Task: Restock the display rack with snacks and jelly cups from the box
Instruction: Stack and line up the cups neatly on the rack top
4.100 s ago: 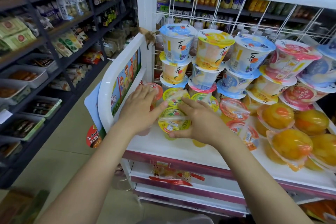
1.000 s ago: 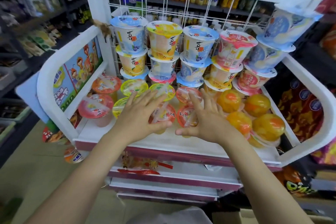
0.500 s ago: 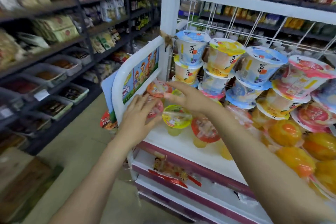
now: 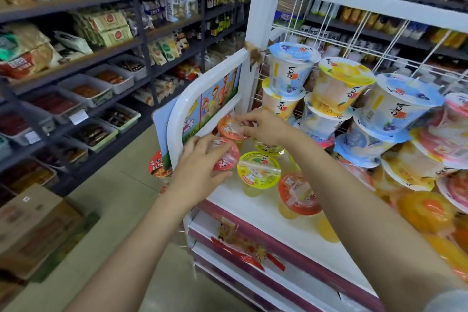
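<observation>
The white tubular-framed display rack (image 4: 177,119) takes up the right half of the view, its flat white top shelf (image 4: 255,208) edged in dark pink, with a wire grid back (image 4: 359,30). Against that grid the large printed-paper jelly tubs (image 4: 291,68) are stacked in leaning columns, blue, yellow and pink lids outward, probably so the tall stock stands behind and the low stock in front stays visible. On the right, clear domed packs of orange fruit jelly (image 4: 425,210) lie heaped at the shelf's edge.

Small clear plastic jelly cups fill the left front of the shelf, lids up. The yellow-lidded cup (image 4: 258,170) and the red-lidded cup beside it (image 4: 300,191) stand free, close together (a neat row seems to be the aim). The left hand (image 4: 200,170) has its fingers curled round a red-lidded cup (image 4: 226,156) just inside the rack's curved side rail, holding it at the rim, apparently to seat it in the corner. The right hand (image 4: 266,125) reaches farther back and pinches the film lid of an orange-lidded cup (image 4: 230,128) between thumb and fingertips, likely nudging it square against the cartoon-printed side panel (image 4: 215,99).

Dark metal store shelving (image 4: 76,58) lines the aisle on the left, carrying bagged snacks above and white trays of packaged food below. A brown cardboard box (image 4: 30,223) sits on the pale floor at lower left; whether it is the restocking box, I cannot tell.
</observation>
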Available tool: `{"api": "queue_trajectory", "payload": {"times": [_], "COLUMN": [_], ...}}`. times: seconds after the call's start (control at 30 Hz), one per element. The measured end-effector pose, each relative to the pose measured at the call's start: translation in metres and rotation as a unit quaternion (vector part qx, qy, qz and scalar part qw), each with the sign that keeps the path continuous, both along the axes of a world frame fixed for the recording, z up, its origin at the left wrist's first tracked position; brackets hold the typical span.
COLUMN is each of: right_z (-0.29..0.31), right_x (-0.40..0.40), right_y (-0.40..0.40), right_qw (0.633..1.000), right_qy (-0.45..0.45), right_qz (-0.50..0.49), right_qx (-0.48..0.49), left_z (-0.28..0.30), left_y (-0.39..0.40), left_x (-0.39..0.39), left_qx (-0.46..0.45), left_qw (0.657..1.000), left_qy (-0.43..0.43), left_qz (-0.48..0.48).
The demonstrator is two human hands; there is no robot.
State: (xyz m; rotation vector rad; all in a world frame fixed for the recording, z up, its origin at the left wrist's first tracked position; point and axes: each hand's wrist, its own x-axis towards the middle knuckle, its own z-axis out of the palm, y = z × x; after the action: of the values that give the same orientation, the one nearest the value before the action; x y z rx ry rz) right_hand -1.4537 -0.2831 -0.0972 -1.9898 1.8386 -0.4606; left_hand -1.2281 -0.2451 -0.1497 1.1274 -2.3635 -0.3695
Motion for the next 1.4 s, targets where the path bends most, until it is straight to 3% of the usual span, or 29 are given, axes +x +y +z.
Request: {"api": "queue_trajectory", "payload": {"times": [0.17,0.3,0.5,1.1,1.2,1.3,1.4], "right_z": [-0.003,-0.004,-0.003,-0.001,0.024,0.053,0.063], "right_x": [-0.003,-0.006,-0.003,0.004,0.011,0.003,-0.027], "right_y": [0.0,0.0,0.003,0.018,0.046,0.107,0.191], "right_qw": [1.0,1.0,1.0,0.998,0.996,0.99,0.975], "right_qy": [0.003,0.016,0.008,-0.052,-0.077,-0.084,-0.085], "right_qz": [0.022,0.023,0.004,0.02,-0.008,-0.017,-0.1], "right_qx": [-0.013,0.0,0.001,-0.004,-0.043,-0.11,-0.182], "left_z": [0.004,0.01,0.0,0.0,0.013,0.039,0.059], "left_y": [-0.001,-0.004,-0.007,-0.008,-0.002,0.023,0.056], "left_x": [-0.003,-0.003,-0.008,-0.005,-0.004,-0.027,-0.08], "left_qx": [-0.016,0.044,0.038,0.031,0.03,-0.011,-0.056], "left_qw": [1.0,0.998,0.994,0.995,0.995,0.993,0.977], "left_qy": [-0.012,-0.01,-0.087,-0.08,-0.072,0.012,0.065], "left_qz": [-0.01,-0.039,-0.046,-0.052,-0.068,-0.116,-0.198]}}
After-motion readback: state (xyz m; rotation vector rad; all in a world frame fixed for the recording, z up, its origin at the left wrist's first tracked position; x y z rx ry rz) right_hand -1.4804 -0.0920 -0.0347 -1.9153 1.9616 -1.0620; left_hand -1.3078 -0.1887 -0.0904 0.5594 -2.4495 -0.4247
